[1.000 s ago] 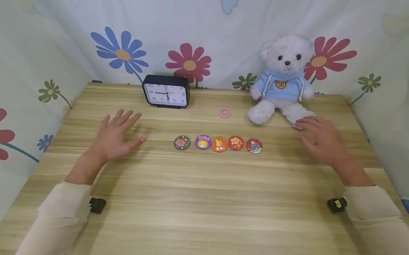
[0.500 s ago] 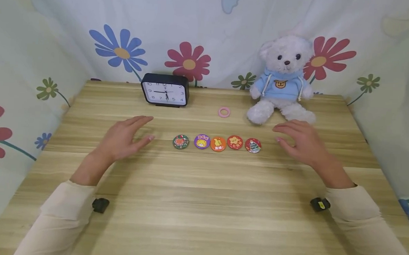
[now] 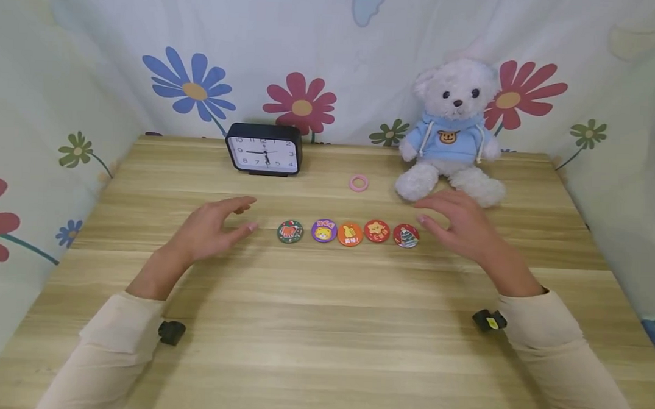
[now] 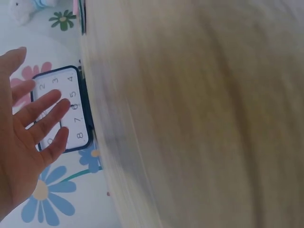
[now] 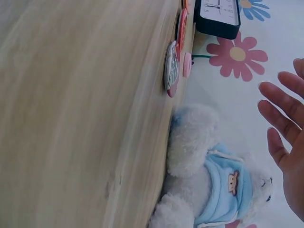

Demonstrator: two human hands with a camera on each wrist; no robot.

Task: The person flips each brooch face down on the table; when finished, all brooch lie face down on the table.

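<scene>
Several round badges lie in a row across the table. From left to right in the head view come a green badge (image 3: pixel 290 231), a purple bear badge (image 3: pixel 324 230), an orange thumbs-up badge (image 3: pixel 350 234), a red star badge (image 3: pixel 377 231) and a red Christmas-tree badge (image 3: pixel 406 235). My left hand (image 3: pixel 211 230) hovers left of the green badge, fingers relaxed and holding nothing. Over at the right end, my right hand (image 3: pixel 458 225) has its thumb tip close to the tree badge, and nothing is in its grasp. Both wrist views show the fingers spread apart.
A black alarm clock (image 3: pixel 264 150) stands at the back left. The pink ring (image 3: pixel 358 182) lies behind the badges. A white teddy bear (image 3: pixel 454 131) in a blue hoodie sits at the back right, near my right hand. Flowered cloth (image 3: pixel 356 59) hangs behind the table.
Both hands have moved inward toward the badge row, the right one farther, leaving the bear's foot and coming up to the tree badge. The badges, clock, ring and bear stay in place.
</scene>
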